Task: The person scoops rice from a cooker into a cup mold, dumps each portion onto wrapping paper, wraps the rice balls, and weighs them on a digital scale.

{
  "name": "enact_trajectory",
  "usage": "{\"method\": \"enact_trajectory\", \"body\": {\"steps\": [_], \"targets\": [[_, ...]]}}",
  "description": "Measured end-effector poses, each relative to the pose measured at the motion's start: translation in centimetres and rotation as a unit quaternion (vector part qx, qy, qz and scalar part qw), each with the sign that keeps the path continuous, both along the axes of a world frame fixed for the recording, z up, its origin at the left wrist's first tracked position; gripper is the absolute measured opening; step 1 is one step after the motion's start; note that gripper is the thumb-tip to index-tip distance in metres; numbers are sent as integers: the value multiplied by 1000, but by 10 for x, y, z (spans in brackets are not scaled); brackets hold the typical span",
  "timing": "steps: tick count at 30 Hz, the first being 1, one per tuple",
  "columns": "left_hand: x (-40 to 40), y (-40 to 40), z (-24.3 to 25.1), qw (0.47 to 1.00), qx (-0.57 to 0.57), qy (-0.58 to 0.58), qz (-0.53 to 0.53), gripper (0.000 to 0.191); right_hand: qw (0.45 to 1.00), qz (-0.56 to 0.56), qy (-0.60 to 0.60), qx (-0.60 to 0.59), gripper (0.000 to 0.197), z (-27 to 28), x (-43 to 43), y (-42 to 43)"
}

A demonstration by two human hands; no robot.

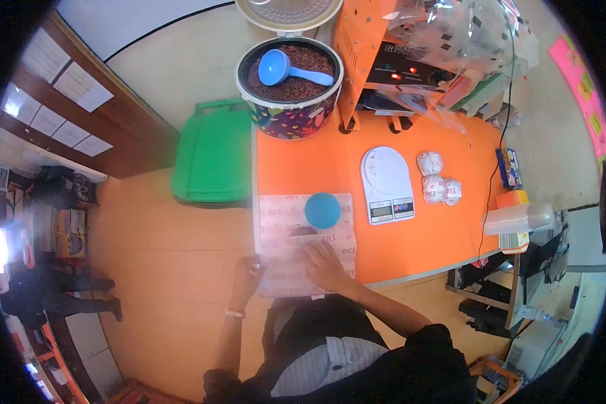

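Observation:
Printed wrapping paper lies at the left front corner of the orange table, a blue round cup or lid on its upper part. Part of a dark mound shows just below the blue piece, partly covered by a fold of paper. My right hand rests on that fold with bent fingers. At the paper's left edge is my left hand, its fingers curled near the edge; whether they pinch it is unclear. A white kitchen scale stands right of the paper, with several wrapped balls beyond it.
A floral rice cooker of dark rice stands at the back left, a blue scoop on top. Behind the scale is an orange machine. Plastic cups lie far right. A green bin adjoins the table. A person stands far left.

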State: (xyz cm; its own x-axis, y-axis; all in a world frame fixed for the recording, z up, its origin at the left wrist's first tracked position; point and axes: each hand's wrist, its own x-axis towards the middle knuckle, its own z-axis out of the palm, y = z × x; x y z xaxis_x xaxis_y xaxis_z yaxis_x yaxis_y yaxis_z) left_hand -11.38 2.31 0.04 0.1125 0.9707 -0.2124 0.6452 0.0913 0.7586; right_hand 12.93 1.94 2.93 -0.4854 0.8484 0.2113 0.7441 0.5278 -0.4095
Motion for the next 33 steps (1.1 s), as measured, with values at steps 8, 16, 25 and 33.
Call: {"method": "enact_trajectory", "body": {"steps": [8, 16, 25, 33], "targets": [[-2, 59, -43, 863, -220, -425, 161, 27, 1000, -17, -2, -10, 51, 0, -2, -3], [56, 209, -13, 972, 0, -122, -201, 47, 999, -28, -18, -19, 55, -6, -6, -7], [92, 165, 25, 893, 123, 228, -367, 30, 998, -61, -12, -28, 56, -6, -10, -7], [71, 96, 52, 887, 196, 198, -367, 14, 997, -63, 23, -46, 54, -5, -10, -7]]}}
